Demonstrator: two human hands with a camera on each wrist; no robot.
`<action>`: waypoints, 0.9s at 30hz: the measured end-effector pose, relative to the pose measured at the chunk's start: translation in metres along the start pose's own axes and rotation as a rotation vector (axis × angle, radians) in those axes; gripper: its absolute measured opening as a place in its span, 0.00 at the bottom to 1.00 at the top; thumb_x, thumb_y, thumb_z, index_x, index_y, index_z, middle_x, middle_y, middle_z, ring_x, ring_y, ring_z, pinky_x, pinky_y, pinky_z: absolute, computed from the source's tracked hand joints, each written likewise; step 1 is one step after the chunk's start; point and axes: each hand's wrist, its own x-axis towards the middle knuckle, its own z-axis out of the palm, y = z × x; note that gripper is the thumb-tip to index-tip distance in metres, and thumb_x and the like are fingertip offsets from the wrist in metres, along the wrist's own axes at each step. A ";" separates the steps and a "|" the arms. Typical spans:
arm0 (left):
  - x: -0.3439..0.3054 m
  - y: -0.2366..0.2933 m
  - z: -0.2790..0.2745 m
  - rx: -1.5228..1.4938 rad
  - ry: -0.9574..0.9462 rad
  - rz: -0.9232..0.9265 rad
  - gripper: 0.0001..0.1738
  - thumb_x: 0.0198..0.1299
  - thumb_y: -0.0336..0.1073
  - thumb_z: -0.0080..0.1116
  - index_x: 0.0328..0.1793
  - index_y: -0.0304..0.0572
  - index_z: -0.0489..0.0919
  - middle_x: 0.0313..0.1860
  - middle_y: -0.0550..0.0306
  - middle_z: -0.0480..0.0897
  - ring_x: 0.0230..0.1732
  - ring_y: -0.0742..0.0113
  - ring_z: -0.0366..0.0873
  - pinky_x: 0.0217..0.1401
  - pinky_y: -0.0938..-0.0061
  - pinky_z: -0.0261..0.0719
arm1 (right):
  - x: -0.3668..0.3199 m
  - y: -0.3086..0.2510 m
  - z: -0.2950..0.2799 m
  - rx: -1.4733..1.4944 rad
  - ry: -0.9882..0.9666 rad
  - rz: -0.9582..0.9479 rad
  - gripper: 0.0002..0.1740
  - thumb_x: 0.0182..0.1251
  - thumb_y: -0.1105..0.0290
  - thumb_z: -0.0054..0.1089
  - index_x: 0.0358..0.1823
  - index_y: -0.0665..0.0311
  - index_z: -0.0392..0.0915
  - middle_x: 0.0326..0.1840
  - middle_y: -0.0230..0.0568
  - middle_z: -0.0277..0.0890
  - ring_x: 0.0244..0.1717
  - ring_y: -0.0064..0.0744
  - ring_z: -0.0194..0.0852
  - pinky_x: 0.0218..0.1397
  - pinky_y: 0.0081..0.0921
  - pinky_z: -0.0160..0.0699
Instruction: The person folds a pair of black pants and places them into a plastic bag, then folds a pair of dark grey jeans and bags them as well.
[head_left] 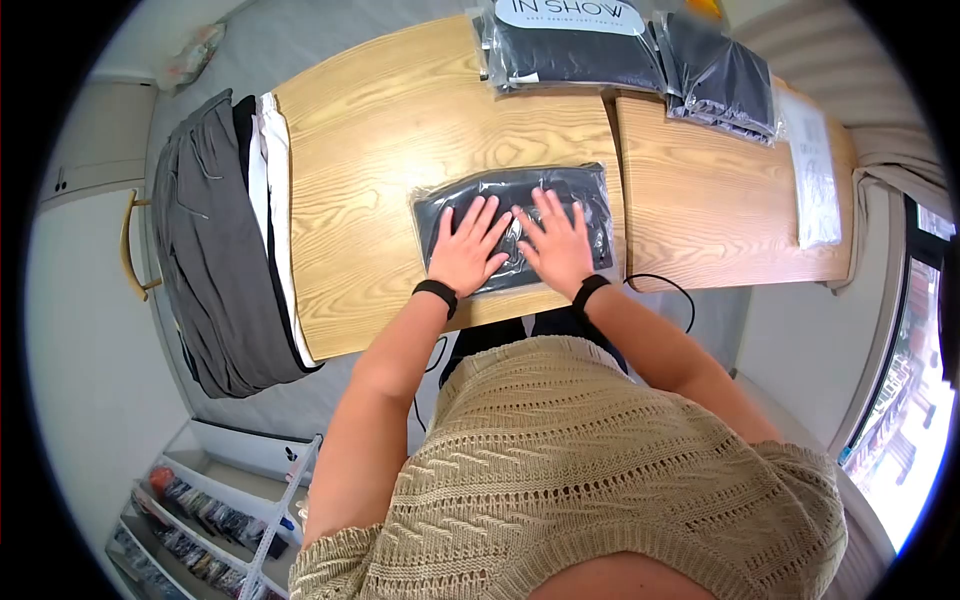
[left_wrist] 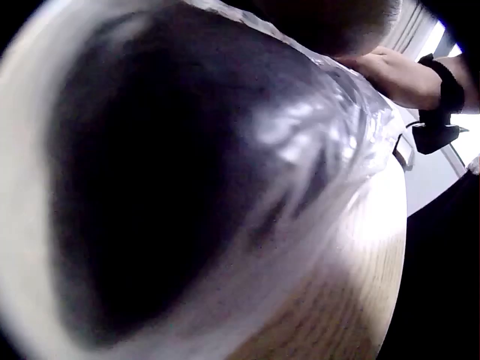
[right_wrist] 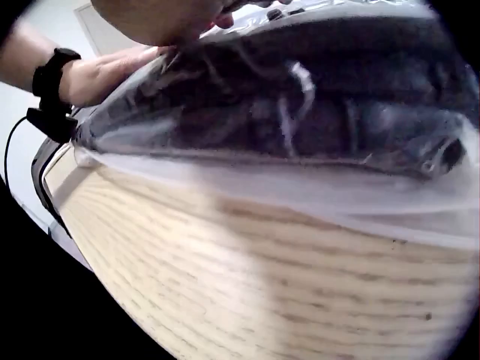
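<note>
A dark folded garment in a clear plastic bag (head_left: pixel 500 185) lies flat near the front edge of the wooden table. Both hands rest on top of it with fingers spread and fairly straight. My left hand (head_left: pixel 468 248) covers its left-middle part, and my right hand (head_left: pixel 558 245) covers the right-middle, fingertips close to the left hand's. In the right wrist view the bagged garment (right_wrist: pixel 300 112) shows its folded dark layers through the plastic, with a strip of loose bag along the table. The left wrist view shows the glossy bag (left_wrist: pixel 292 142) very close and blurred.
Dark trousers (head_left: pixel 205 250) and white ones hang over the table's left end. Packed bags of dark clothing (head_left: pixel 580 55) lie at the back, another dark bagged bundle (head_left: pixel 720 75) beside them. A flat clear bag (head_left: pixel 812 180) lies at the right end. A gap splits the two tabletops (head_left: pixel 700 200).
</note>
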 end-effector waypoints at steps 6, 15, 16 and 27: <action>0.002 0.003 0.016 -0.029 -0.018 -0.003 0.39 0.61 0.54 0.49 0.75 0.43 0.57 0.78 0.57 0.52 0.79 0.61 0.44 0.74 0.45 0.44 | 0.000 -0.004 0.014 0.020 0.014 -0.068 0.28 0.64 0.56 0.53 0.65 0.50 0.68 0.75 0.39 0.53 0.75 0.36 0.47 0.72 0.54 0.46; 0.008 -0.003 0.021 -0.052 -0.138 -0.024 0.42 0.58 0.55 0.51 0.76 0.45 0.57 0.78 0.59 0.52 0.78 0.64 0.45 0.73 0.46 0.46 | 0.005 -0.003 0.022 0.052 -0.057 -0.043 0.29 0.62 0.56 0.53 0.65 0.52 0.68 0.74 0.41 0.55 0.74 0.41 0.50 0.69 0.58 0.49; 0.006 -0.004 0.023 -0.054 -0.131 -0.019 0.42 0.57 0.55 0.51 0.75 0.45 0.57 0.78 0.59 0.52 0.78 0.63 0.45 0.73 0.46 0.46 | 0.008 -0.003 0.020 0.060 -0.059 -0.043 0.29 0.62 0.57 0.53 0.65 0.53 0.68 0.74 0.43 0.55 0.74 0.43 0.51 0.69 0.59 0.48; 0.004 0.000 0.021 -0.055 -0.027 0.003 0.41 0.56 0.53 0.53 0.73 0.40 0.60 0.78 0.54 0.52 0.79 0.59 0.44 0.74 0.43 0.40 | 0.001 -0.004 0.015 0.013 -0.054 -0.062 0.31 0.66 0.53 0.48 0.69 0.53 0.63 0.76 0.44 0.49 0.77 0.41 0.43 0.72 0.57 0.42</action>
